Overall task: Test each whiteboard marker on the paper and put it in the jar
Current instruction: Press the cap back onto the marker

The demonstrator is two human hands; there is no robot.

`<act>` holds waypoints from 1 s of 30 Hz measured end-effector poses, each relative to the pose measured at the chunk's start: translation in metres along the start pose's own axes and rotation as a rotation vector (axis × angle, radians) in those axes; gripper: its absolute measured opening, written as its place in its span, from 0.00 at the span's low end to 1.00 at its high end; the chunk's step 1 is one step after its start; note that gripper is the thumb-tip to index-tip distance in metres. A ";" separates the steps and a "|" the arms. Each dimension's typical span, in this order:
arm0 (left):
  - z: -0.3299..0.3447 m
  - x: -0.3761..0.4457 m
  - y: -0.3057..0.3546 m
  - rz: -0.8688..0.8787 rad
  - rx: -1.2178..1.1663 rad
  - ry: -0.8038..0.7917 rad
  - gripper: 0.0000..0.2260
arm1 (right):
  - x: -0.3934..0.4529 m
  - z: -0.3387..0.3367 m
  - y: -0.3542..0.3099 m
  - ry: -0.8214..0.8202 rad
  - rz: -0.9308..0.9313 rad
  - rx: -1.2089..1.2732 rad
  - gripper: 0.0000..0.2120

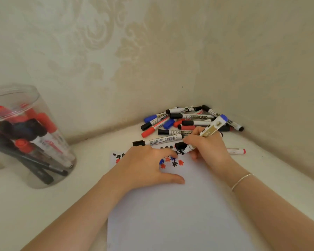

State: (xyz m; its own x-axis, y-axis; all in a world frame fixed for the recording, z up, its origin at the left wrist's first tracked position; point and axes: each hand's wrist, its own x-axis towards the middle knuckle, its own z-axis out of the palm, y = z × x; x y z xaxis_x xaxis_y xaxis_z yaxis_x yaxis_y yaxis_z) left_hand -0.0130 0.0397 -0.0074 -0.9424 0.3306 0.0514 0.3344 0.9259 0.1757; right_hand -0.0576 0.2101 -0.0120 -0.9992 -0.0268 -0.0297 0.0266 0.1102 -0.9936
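A white sheet of paper lies on the pale tabletop, with several red, blue and black test marks near its far edge. My right hand grips an uncapped marker with a blue end, its tip down on the paper beside the marks. My left hand rests flat on the paper, fingers spread over part of the marks. A black cap shows between the two hands; what holds it is hidden. A clear plastic jar at the left holds several red, black and blue markers.
A heap of whiteboard markers with black, red and blue caps lies in the far corner where two patterned walls meet. One long marker lies just beyond the paper. A red-ended marker lies to the right of my right hand.
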 end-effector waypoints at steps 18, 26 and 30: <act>0.002 0.002 -0.001 -0.005 -0.034 -0.018 0.33 | -0.003 0.010 0.012 0.184 -0.152 -0.228 0.16; 0.001 0.002 -0.001 -0.006 -0.034 -0.014 0.32 | -0.003 0.008 0.013 0.136 -0.139 -0.214 0.14; 0.001 0.002 -0.001 -0.015 -0.018 -0.018 0.32 | -0.002 0.009 0.014 0.149 -0.175 -0.270 0.14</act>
State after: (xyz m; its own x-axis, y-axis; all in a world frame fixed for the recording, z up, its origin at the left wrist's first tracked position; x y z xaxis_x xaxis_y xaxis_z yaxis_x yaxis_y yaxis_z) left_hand -0.0152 0.0397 -0.0085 -0.9468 0.3203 0.0307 0.3200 0.9273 0.1943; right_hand -0.0545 0.2024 -0.0273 -0.9819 0.0745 0.1742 -0.1342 0.3759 -0.9169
